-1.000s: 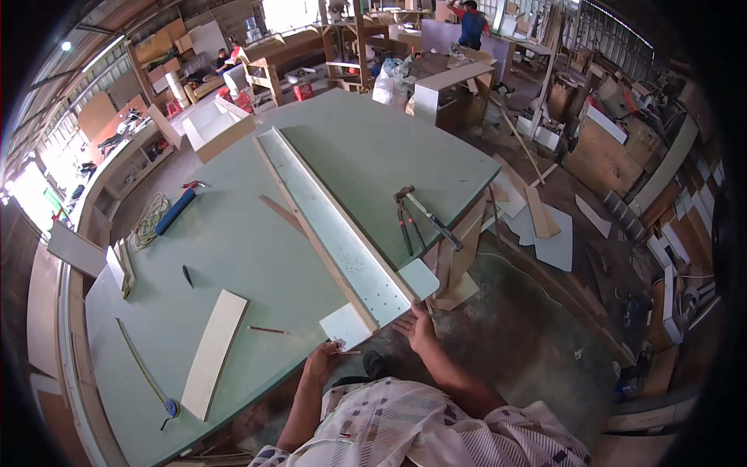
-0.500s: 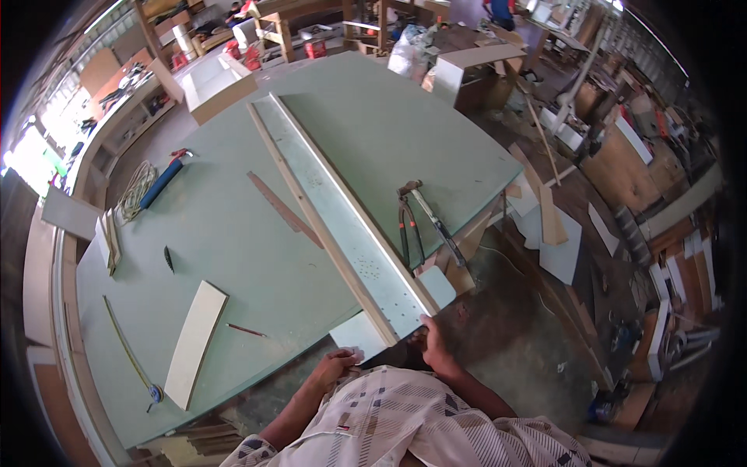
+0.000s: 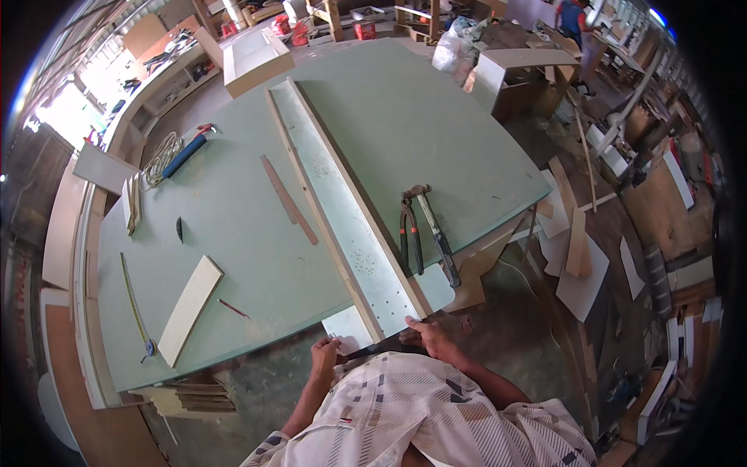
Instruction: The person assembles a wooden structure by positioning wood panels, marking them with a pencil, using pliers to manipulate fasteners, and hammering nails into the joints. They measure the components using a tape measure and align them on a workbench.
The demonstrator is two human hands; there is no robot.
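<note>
A long narrow panel (image 3: 362, 261) with a wooden strip (image 3: 327, 222) along its left edge and another (image 3: 350, 183) along its right lies lengthwise on the green tabletop. Small dots or holes mark its surface. Beneath its near end, a white crosspiece (image 3: 348, 328) juts out on both sides. My right hand (image 3: 434, 340) grips the near right corner, thumb on top and fingers underneath. Fingers curled together, my left hand (image 3: 324, 356) is at the crosspiece's near left edge; whatever is between the fingertips is too small to make out.
Pincers (image 3: 410, 233) and a hammer (image 3: 434, 233) lie right of the panel. On the left are a thin brown slat (image 3: 288, 198), a pale board (image 3: 192, 310), a pencil (image 3: 233, 309), a tape measure (image 3: 149, 347) and a blue-handled tool (image 3: 184, 156). Wood offcuts (image 3: 583, 272) clutter the floor at right.
The view has turned, so the table sits differently in the picture. My left hand has shifted left along the crosspiece, away from the left wooden strip. My right hand keeps its grip at the corner.
</note>
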